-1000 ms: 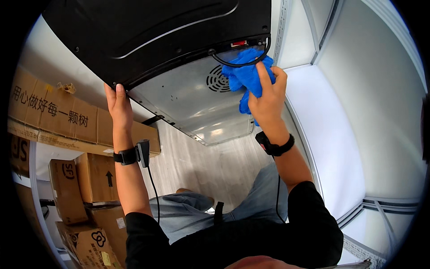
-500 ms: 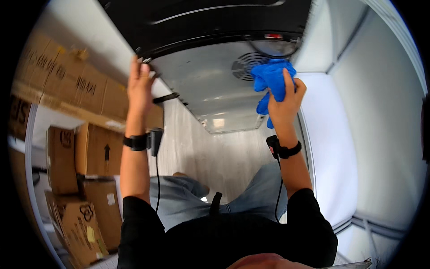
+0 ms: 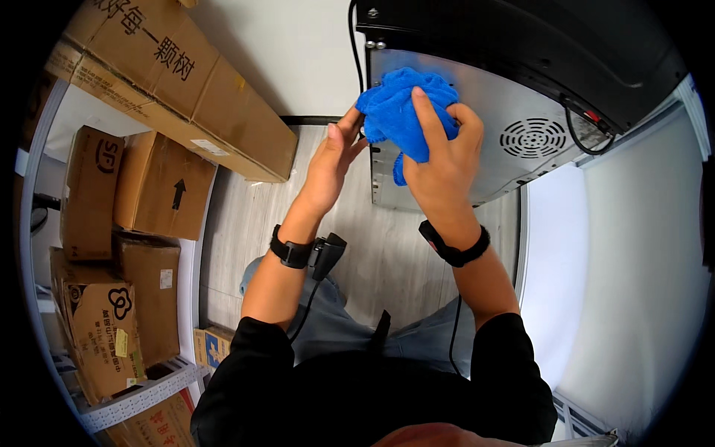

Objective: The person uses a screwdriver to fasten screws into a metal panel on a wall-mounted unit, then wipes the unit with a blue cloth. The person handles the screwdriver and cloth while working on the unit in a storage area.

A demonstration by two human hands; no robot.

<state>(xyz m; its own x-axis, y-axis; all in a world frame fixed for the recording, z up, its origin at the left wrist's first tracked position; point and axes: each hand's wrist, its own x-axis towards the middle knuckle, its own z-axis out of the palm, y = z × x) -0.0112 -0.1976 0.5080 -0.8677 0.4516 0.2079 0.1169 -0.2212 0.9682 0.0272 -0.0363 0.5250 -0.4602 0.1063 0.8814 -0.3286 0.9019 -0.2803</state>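
A bunched blue cloth (image 3: 406, 104) lies pressed on the grey metal panel of a black appliance (image 3: 514, 52), near the panel's left edge. My right hand (image 3: 447, 160) is closed on the cloth, index finger stretched over it. At that same left edge is my left hand (image 3: 328, 167), its fingers stretched out and the thumb apart. Its fingertips reach the panel's side and the cloth's left border, partly hidden there. A round slotted vent (image 3: 532, 138) shows to the right of the cloth.
A long cardboard box (image 3: 186, 97) lies at the left, above shelves with several brown cartons (image 3: 164, 186). A black cable (image 3: 354, 52) runs down beside the appliance's left edge. White panels (image 3: 611, 246) stand at the right, and pale wood-look flooring (image 3: 253, 201) lies below.
My right hand has carried the cloth from beside the vent to the panel's left edge. The view has turned, so the appliance sits further right. My hands are now close together.
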